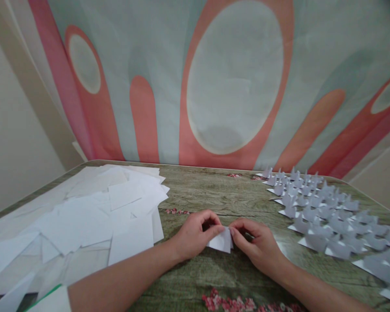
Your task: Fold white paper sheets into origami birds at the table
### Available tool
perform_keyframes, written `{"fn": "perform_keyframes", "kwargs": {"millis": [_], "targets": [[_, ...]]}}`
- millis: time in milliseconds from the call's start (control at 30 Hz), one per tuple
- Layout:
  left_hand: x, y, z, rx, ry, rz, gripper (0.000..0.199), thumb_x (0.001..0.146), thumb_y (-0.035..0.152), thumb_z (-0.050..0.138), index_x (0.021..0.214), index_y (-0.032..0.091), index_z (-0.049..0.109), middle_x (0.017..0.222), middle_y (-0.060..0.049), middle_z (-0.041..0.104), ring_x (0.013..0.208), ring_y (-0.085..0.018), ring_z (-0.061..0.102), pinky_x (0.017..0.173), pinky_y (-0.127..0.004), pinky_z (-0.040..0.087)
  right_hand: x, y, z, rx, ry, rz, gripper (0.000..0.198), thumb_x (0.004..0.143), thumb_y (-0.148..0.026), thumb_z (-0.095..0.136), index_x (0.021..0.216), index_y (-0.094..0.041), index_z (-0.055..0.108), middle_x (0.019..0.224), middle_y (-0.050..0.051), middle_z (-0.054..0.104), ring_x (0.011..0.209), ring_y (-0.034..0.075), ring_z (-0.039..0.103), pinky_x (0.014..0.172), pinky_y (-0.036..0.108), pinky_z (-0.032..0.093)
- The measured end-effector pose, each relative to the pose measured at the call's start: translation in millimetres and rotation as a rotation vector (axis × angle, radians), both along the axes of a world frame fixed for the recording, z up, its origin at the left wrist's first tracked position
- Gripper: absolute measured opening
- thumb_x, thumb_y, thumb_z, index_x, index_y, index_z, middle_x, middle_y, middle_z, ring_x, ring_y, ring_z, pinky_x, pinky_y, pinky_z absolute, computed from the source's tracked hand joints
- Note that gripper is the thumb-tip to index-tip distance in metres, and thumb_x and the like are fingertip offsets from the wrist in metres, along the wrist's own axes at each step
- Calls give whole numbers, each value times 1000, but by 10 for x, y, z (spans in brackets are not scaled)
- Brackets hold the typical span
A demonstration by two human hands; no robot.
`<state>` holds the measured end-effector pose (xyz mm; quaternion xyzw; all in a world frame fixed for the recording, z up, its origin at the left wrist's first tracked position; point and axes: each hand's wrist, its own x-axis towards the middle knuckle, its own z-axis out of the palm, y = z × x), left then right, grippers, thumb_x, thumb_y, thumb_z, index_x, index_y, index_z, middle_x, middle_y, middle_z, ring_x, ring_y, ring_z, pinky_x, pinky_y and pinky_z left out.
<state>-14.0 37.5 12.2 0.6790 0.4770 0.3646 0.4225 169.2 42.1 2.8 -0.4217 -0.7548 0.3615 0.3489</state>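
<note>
My left hand (196, 232) and right hand (259, 243) pinching half-made folded paper (222, 242); many finished-looking pieces (326, 212) rowed at right, plenty of loose sheets (84, 216) left.

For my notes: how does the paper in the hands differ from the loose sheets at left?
The held paper looks smaller and folded; most loose sheets look larger and flat. Fingers pinch the held paper; the loose sheets overlap on the table. Both are white.

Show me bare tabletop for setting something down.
Bare wood-grain tabletop lies beyond the left hand and right hand, between the paper sheets and folded paper figures; another patch sits nearer, between the forearms. Sheets crowd the left, figures the right.
</note>
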Motion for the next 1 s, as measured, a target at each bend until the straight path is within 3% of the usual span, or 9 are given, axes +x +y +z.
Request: {"fn": "perform_keyframes", "kwargs": {"millis": [567,800,1000], "targets": [[32,-12,-36,-41,-106,11,11,78,24,58,73,14,55,66,2,51,61,-10,45,58,-20,36,-27,-6,-26,-131,77,-34,23,81,-33,52,71,-15,63,60,-1,56,54,11,47,49,19,37],[21,5,-51,-41,-116,31,14,78,26,59,74,14,54,66,2,52,61,-10,46,58,-20,37,-17,-1,-30,-190,138,16,33,84,-42,48,74,-15,62,59,-1,53,54,11,48,49,20,38],[2,5,-53,-20,-90,16,15,78,29,59,75,14,56,68,1,54,62,-11,47,58,-21,37,-19,5,-39,-153,107,-3,29,82,-40,52,76,-15,65,61,0,57,54,11,48,49,20,38]]}}
